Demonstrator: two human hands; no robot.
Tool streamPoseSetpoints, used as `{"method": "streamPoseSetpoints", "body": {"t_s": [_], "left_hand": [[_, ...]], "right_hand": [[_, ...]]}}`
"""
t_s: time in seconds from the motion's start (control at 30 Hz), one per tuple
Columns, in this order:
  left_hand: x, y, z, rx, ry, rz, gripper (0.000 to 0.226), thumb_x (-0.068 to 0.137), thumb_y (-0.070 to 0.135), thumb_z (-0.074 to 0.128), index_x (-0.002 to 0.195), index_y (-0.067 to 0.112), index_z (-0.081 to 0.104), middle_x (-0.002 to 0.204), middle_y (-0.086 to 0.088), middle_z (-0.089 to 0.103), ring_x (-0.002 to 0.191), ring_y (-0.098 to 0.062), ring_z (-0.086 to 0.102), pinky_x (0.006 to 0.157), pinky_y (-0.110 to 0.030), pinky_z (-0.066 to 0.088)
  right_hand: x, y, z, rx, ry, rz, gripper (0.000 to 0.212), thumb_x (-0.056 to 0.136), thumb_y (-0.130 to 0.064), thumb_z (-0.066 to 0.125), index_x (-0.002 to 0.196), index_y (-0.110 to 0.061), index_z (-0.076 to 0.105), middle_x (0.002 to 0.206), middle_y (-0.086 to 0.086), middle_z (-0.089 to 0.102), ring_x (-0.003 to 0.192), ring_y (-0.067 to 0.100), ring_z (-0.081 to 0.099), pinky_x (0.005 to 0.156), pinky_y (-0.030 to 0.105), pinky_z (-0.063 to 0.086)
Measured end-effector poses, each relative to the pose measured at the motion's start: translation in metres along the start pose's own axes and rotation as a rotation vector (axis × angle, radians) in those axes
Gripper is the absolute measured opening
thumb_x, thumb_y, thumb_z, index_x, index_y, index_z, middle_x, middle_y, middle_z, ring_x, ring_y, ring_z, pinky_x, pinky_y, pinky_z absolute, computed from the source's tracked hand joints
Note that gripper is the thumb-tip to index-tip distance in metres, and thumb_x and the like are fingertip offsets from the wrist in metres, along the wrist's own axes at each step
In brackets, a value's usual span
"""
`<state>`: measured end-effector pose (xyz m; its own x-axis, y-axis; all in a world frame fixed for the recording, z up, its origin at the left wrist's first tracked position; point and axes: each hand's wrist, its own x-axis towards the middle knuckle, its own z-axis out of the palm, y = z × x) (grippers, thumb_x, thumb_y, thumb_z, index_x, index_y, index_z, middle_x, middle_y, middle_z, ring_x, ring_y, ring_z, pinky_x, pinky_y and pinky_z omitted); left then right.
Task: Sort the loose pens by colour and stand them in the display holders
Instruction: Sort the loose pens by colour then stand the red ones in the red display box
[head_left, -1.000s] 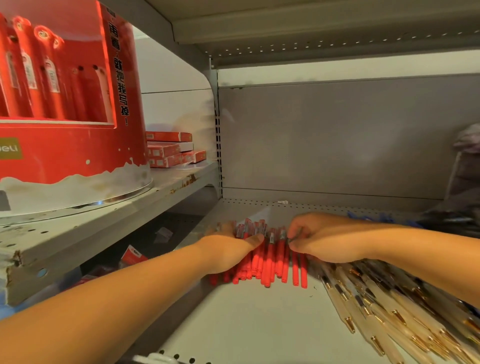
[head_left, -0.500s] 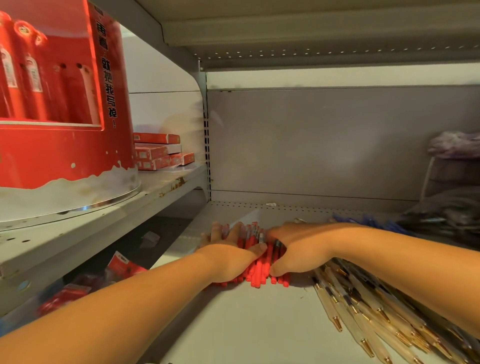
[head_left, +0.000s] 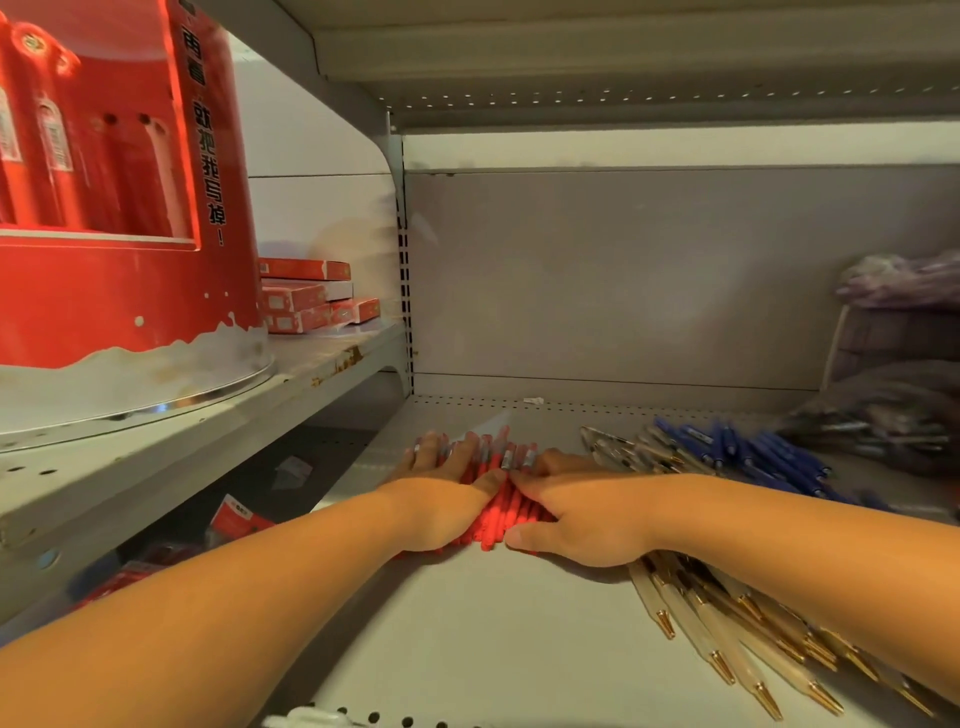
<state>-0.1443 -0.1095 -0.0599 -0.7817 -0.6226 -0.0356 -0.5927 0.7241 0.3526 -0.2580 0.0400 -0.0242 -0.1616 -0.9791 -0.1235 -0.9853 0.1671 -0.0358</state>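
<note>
A bundle of red pens (head_left: 501, 514) lies on the grey shelf (head_left: 493, 649), squeezed between both hands. My left hand (head_left: 441, 499) lies over the bundle's left side with its fingers stretched forward and its thumb on top. My right hand (head_left: 582, 514) cups the right side, fingers curled over the pens and thumb at their near ends. Blue pens (head_left: 753, 457) are heaped behind my right forearm. Clear pens with gold tips (head_left: 727, 634) fan out under that forearm. A round red display holder (head_left: 119, 208) stands on the higher shelf at the left.
Flat red boxes (head_left: 306, 301) are stacked behind the display holder. At the far right lie a pile of dark pens (head_left: 883, 431) and a pale bag (head_left: 904, 280). Red packets (head_left: 234, 519) lie on the lower level below the left shelf.
Both hands have pushed together, drawing the spread red pens into a tight bundle. The view shifted, so the blue pens now show behind my right arm.
</note>
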Motion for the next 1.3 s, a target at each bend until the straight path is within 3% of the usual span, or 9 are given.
{"method": "streamPoseSetpoints", "body": {"t_s": [0.17,0.27,0.4,0.53,0.63,0.77,0.93,1.13,1.3], "left_hand": [[-0.002,-0.003,0.001,0.026,0.013,0.014,0.084,0.084,0.084,0.021,0.153,0.045,-0.005,0.165,0.002,-0.014,0.150,-0.031,-0.015,0.119,-0.050,-0.006],[-0.005,-0.003,0.000,0.026,0.012,0.034,0.088,0.080,0.088,0.024,0.153,0.047,-0.005,0.165,0.000,-0.014,0.150,-0.033,-0.015,0.119,-0.050,-0.004],[-0.012,-0.001,-0.003,0.042,0.022,0.128,0.092,0.074,0.092,0.030,0.150,0.053,-0.005,0.165,0.000,-0.012,0.149,-0.034,-0.016,0.118,-0.053,-0.002],[-0.020,-0.001,-0.002,0.109,-0.025,0.247,0.104,0.052,0.103,0.036,0.136,0.070,-0.016,0.164,0.003,-0.017,0.146,-0.035,-0.025,0.115,-0.060,-0.007],[-0.022,-0.004,0.001,0.165,-0.044,0.287,0.112,0.044,0.105,0.038,0.132,0.071,-0.021,0.163,0.006,-0.019,0.145,-0.032,-0.030,0.117,-0.065,-0.003],[-0.019,-0.005,0.002,0.227,-0.025,0.306,0.110,0.054,0.102,0.036,0.141,0.061,-0.017,0.164,0.009,-0.013,0.149,-0.029,-0.020,0.118,-0.063,0.004],[-0.017,-0.003,0.001,0.273,-0.027,0.302,0.104,0.065,0.097,0.033,0.149,0.051,-0.008,0.165,0.009,-0.005,0.151,-0.030,-0.008,0.119,-0.061,0.008],[-0.018,-0.001,0.000,0.290,-0.045,0.269,0.105,0.064,0.098,0.032,0.150,0.051,-0.006,0.165,0.009,-0.007,0.151,-0.031,-0.007,0.118,-0.061,0.008],[-0.017,0.000,-0.001,0.304,-0.028,0.272,0.105,0.064,0.098,0.032,0.150,0.050,-0.004,0.165,0.009,-0.004,0.151,-0.033,0.000,0.118,-0.060,0.014]], "right_hand": [[0.002,0.003,0.001,0.081,0.044,-0.014,0.062,0.092,-0.067,0.041,0.140,-0.027,0.039,0.113,-0.006,0.050,0.095,0.011,0.049,0.074,0.023,0.037],[0.002,0.016,-0.005,0.101,0.082,0.030,0.060,0.089,-0.071,0.040,0.139,-0.038,0.039,0.122,-0.007,0.048,0.105,0.012,0.049,0.086,0.027,0.041],[0.014,0.044,-0.021,0.202,0.133,0.118,0.041,0.099,-0.049,0.045,0.138,-0.036,0.046,0.130,-0.004,0.043,0.122,0.016,0.043,0.098,0.030,0.034],[0.037,0.057,-0.026,0.192,0.054,0.199,0.051,0.101,-0.038,0.046,0.149,-0.031,0.033,0.158,0.000,0.029,0.143,0.022,0.030,0.112,0.039,0.026],[0.053,0.056,-0.021,0.229,-0.020,0.206,0.051,0.101,-0.039,0.045,0.150,-0.030,0.033,0.154,0.002,0.037,0.141,0.024,0.035,0.116,0.048,0.027],[0.061,0.052,-0.017,0.303,-0.010,0.130,0.032,0.100,-0.030,0.052,0.131,-0.025,0.055,0.123,-0.003,0.061,0.115,0.017,0.056,0.103,0.039,0.044],[0.063,0.056,-0.026,0.351,0.014,0.150,0.057,0.094,-0.024,0.060,0.147,-0.023,0.039,0.141,-0.002,0.050,0.121,0.014,0.050,0.096,0.027,0.041],[0.081,0.046,-0.033,0.425,0.077,0.088,0.051,0.099,-0.014,0.042,0.149,-0.023,0.039,0.156,0.002,0.036,0.141,0.020,0.034,0.113,0.037,0.031],[0.089,0.040,-0.025,0.439,0.052,0.026,0.037,0.097,-0.016,0.043,0.128,-0.020,0.063,0.136,0.000,0.057,0.117,0.012,0.051,0.085,0.017,0.036]]}}
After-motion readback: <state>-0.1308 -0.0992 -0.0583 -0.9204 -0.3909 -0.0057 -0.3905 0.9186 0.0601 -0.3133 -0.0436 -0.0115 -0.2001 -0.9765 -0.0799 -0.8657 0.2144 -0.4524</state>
